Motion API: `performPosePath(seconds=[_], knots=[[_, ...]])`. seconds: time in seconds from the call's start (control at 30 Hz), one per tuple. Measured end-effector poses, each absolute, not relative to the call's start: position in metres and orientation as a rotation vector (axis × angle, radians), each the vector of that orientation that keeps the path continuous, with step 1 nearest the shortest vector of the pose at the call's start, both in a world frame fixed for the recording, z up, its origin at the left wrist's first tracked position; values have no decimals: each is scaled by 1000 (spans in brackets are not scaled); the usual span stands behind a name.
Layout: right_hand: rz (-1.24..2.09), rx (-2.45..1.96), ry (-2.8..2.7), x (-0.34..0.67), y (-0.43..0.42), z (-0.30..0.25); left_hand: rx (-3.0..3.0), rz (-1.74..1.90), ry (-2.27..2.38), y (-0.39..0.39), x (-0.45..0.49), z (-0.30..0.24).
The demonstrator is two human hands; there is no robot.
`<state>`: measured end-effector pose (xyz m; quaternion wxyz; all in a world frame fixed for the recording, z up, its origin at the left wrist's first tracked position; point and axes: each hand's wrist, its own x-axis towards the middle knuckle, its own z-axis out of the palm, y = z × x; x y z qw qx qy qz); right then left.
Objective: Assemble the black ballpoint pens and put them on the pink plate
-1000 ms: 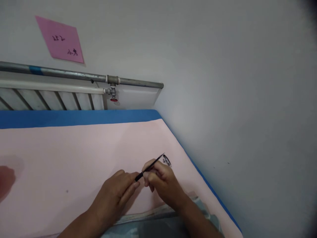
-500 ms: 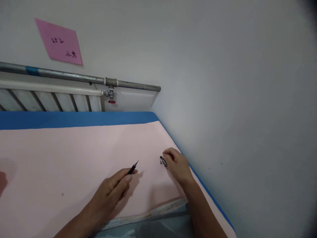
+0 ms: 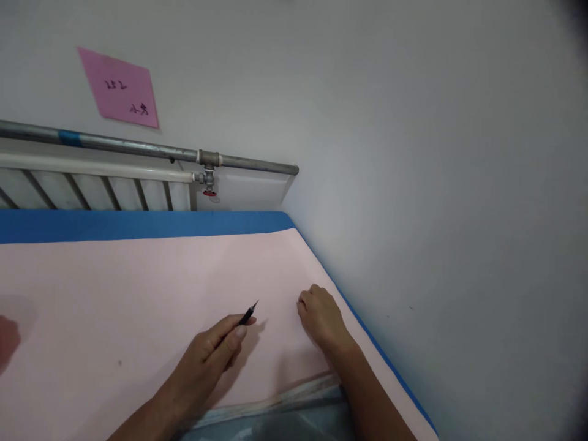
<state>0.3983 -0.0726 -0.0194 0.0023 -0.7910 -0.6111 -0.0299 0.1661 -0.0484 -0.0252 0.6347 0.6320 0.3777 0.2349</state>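
Observation:
My left hand (image 3: 209, 352) is closed around a slim black pen-like tool (image 3: 247, 316), its fine pointed tip aimed up and to the right. The rest of the tool's length is hidden in my palm, and I cannot tell its exact kind. To the right, my right hand (image 3: 321, 315) is curled low over the pink table cover (image 3: 160, 294), fingertips bent in. Whatever lies under or between those fingers is hidden. A gap of bare cover separates my two hands.
The table's blue edge (image 3: 138, 226) runs along the back and the right, close against a white wall (image 3: 413, 184). Behind it are a radiator (image 3: 110, 193), a metal pipe (image 3: 147, 149) and a pink note (image 3: 123, 89). A blurred reddish shape (image 3: 7, 343) enters at far left.
My right hand has curled forward over the small black and silver pieces beside it, which are now out of sight. My left hand keeps its grip on the tool. The view has tilted slightly.

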Motion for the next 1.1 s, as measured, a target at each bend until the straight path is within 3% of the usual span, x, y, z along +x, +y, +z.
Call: performPosePath(seconds=[0.4, 0.67, 1.1], knots=[[170, -2285, -1889, 372, -81, -21, 1452, 578, 834, -47, 171, -26], [902, -1320, -995, 350, -79, 4, 1499, 477, 776, -56, 175, -23], [962, -1264, -1096, 333, -94, 9, 1533, 448, 801, -60, 179, -23]])
